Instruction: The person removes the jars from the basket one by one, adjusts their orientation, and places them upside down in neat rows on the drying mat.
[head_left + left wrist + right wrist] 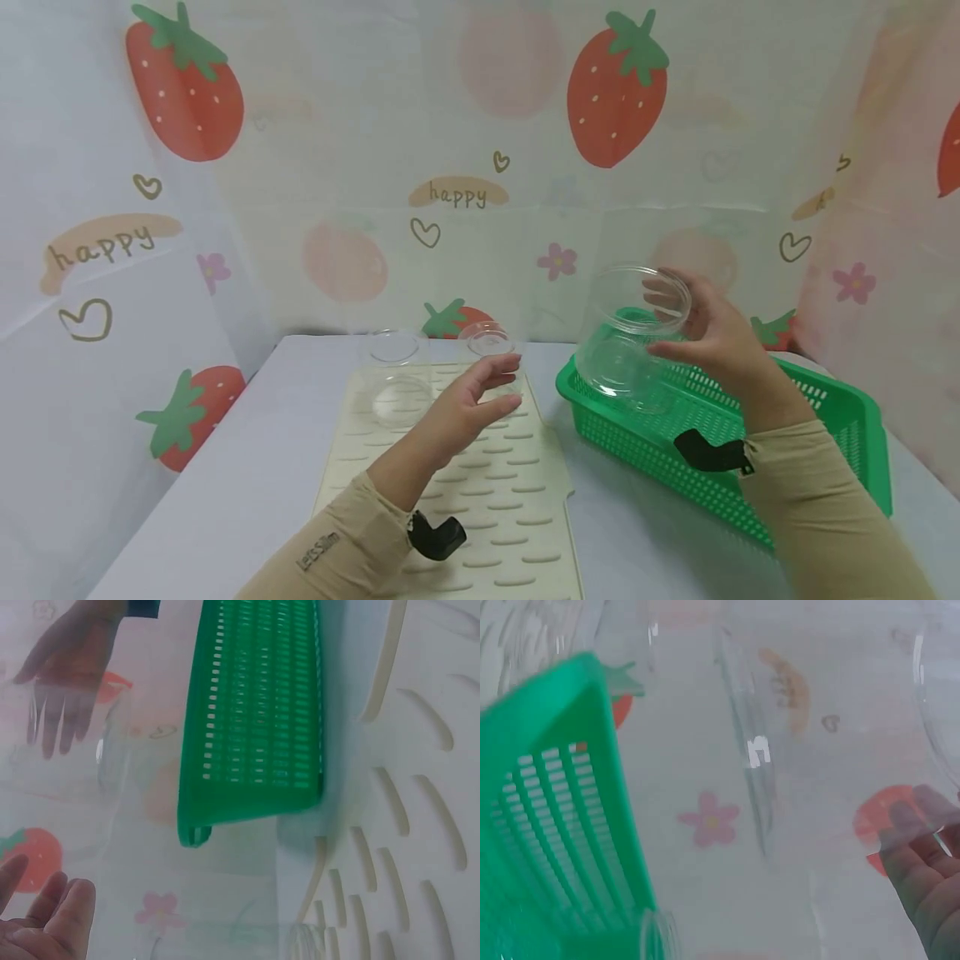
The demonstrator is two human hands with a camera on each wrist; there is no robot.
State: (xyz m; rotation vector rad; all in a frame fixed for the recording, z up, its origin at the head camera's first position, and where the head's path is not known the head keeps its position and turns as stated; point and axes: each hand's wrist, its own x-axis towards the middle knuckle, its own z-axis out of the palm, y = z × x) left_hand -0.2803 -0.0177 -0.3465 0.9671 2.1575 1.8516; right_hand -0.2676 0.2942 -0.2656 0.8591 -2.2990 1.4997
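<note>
My right hand (716, 333) grips a clear, round, wide-mouthed plastic jar (600, 358), thumb on the near side and fingers round the far side of its rim. The jar is held up over the left end of the green basket (637, 450), mouth upward and slightly tilted. Over the cream ridged mat (495, 525), my left hand (468, 400) holds nothing, its fingers apart from the thumb. Behind that hand stands a clear jar (491, 342), partly hidden by the fingers. Another clear jar (397, 400) stands to its left at the mat's far end.
Inside the basket, below the held jar, shows the rim of another clear container (660, 937). The basket stands right of the mat on a white table (255, 467). A strawberry-print sheet (360, 125) hangs behind and at both sides.
</note>
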